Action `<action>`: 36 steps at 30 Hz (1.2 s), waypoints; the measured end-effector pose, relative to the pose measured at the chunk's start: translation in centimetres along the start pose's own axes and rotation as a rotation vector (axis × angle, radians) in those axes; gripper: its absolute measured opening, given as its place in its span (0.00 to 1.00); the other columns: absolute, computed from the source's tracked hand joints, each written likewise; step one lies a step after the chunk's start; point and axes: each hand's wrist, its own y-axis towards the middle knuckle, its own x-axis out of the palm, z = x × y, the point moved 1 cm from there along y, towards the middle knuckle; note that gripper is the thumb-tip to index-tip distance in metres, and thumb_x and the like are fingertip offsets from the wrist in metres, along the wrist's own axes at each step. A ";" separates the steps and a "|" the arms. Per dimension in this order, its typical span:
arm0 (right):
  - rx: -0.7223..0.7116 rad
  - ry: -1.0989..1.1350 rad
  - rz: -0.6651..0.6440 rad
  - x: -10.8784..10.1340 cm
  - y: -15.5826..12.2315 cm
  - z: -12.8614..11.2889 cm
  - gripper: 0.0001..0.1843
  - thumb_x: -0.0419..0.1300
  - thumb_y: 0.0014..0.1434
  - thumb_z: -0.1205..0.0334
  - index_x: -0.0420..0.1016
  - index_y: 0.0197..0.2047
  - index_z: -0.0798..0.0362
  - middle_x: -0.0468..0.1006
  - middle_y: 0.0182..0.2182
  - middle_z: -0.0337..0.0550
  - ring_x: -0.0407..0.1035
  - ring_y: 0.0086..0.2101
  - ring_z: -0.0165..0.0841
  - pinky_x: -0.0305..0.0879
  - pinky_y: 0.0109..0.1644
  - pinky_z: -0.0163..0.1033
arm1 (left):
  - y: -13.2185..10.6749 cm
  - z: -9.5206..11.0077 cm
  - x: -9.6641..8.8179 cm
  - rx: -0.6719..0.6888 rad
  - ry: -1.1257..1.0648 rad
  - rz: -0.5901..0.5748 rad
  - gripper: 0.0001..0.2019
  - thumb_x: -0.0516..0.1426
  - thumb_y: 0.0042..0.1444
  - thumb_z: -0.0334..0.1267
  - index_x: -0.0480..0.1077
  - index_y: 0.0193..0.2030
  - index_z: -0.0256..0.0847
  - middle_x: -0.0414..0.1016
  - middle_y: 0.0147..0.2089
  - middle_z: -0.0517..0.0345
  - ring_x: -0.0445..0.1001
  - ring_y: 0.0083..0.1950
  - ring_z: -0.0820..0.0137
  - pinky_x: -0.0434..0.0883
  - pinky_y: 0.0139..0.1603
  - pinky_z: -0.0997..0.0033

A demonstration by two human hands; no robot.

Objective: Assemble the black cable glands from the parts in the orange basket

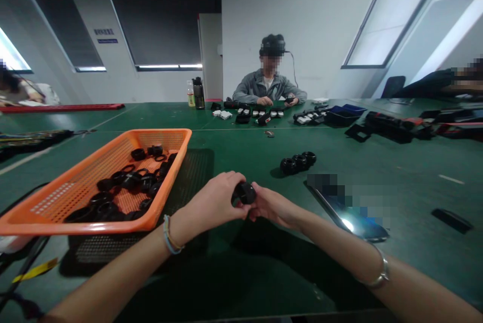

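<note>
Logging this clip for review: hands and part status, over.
Left hand and right hand both grip one black round part above green table. Orange basket at left, three black parts beyond. Nothing blocking.

Both forearms bare; a thin blue-and-white bracelet (171,238) sits behind the left hand (211,203); a silver bangle (379,275) behind the right hand (274,207).

black round part (244,193) | glossy | pinched between left hand (213,202) and right hand (275,207)

Basket (94,225) at left on worktop (377,172), rings (124,182) inside. Left hand (215,202), right hand (273,207) at centre, round part (244,193) between them. Three parts (298,162) behind, to right. Phone (350,215) right of hands. Person (268,86) at far side.
</note>
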 end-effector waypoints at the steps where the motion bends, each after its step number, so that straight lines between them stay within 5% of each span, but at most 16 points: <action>1: 0.014 0.050 0.017 0.1 0.0 -0.1 0.20 0.56 0.51 0.44 0.67 0.33 0.55 0.73 0.27 0.40 0.67 0.27 0.28 0.61 0.31 0.34 | 0.1 -0.4 0.7 0.010 -0.055 0.002 0.15 0.57 0.44 0.34 0.65 0.41 0.38 0.70 0.39 0.55 0.70 0.41 0.66 0.68 0.44 0.66; 4: 0.048 0.055 0.089 0.2 -0.1 -0.6 0.14 0.62 0.48 0.55 0.68 0.34 0.56 0.72 0.26 0.38 0.65 0.25 0.26 0.60 0.31 0.33 | 0.0 -1.9 2.4 0.021 -0.216 0.006 0.21 0.58 0.43 0.33 0.61 0.46 0.38 0.64 0.45 0.52 0.68 0.44 0.66 0.68 0.47 0.65; 7: 0.085 0.000 0.181 0.3 -0.2 -1.0 0.10 0.57 0.50 0.64 0.67 0.38 0.56 0.70 0.26 0.36 0.64 0.23 0.25 0.58 0.29 0.32 | -0.5 -3.3 3.5 -0.012 -0.367 -0.030 0.32 0.58 0.39 0.29 0.52 0.54 0.38 0.57 0.52 0.48 0.64 0.51 0.65 0.66 0.52 0.63; 13: 0.064 -0.081 0.323 0.0 0.0 -1.0 0.15 0.52 0.46 0.70 0.67 0.39 0.53 0.71 0.28 0.36 0.66 0.26 0.26 0.57 0.30 0.32 | -1.0 -4.7 3.8 -0.117 -0.432 -0.071 0.22 0.52 0.43 0.25 0.59 0.48 0.40 0.59 0.51 0.52 0.62 0.55 0.67 0.58 0.60 0.60; 19: -0.035 -0.211 0.315 -0.4 0.3 -0.5 0.24 0.55 0.43 0.72 0.69 0.46 0.51 0.71 0.38 0.39 0.67 0.33 0.28 0.63 0.42 0.37 | -0.5 -5.2 4.7 -0.302 -0.571 0.089 0.16 0.59 0.45 0.36 0.61 0.42 0.40 0.69 0.38 0.58 0.72 0.36 0.69 0.71 0.40 0.66; 23: -0.158 -0.242 0.273 -0.5 0.3 -0.2 0.23 0.58 0.42 0.72 0.68 0.44 0.53 0.72 0.40 0.43 0.68 0.41 0.32 0.62 0.51 0.42 | -0.6 -5.0 4.9 -0.369 -0.617 0.141 0.17 0.61 0.43 0.41 0.63 0.39 0.39 0.70 0.33 0.61 0.71 0.29 0.71 0.70 0.28 0.72; 28: -0.207 -0.302 0.216 -0.5 0.3 0.0 0.24 0.60 0.43 0.69 0.68 0.47 0.54 0.74 0.40 0.45 0.69 0.42 0.35 0.64 0.50 0.46 | -0.8 -4.3 4.6 -0.372 -0.553 0.208 0.17 0.63 0.41 0.41 0.66 0.38 0.38 0.72 0.32 0.60 0.73 0.35 0.67 0.70 0.36 0.69; 36: -0.323 -0.379 0.320 -1.5 0.4 0.3 0.25 0.62 0.42 0.67 0.71 0.47 0.51 0.68 0.48 0.45 0.68 0.43 0.35 0.66 0.48 0.44 | -0.8 -5.1 4.9 -0.314 -0.836 0.164 0.22 0.57 0.47 0.37 0.66 0.52 0.38 0.69 0.51 0.51 0.70 0.47 0.66 0.68 0.50 0.63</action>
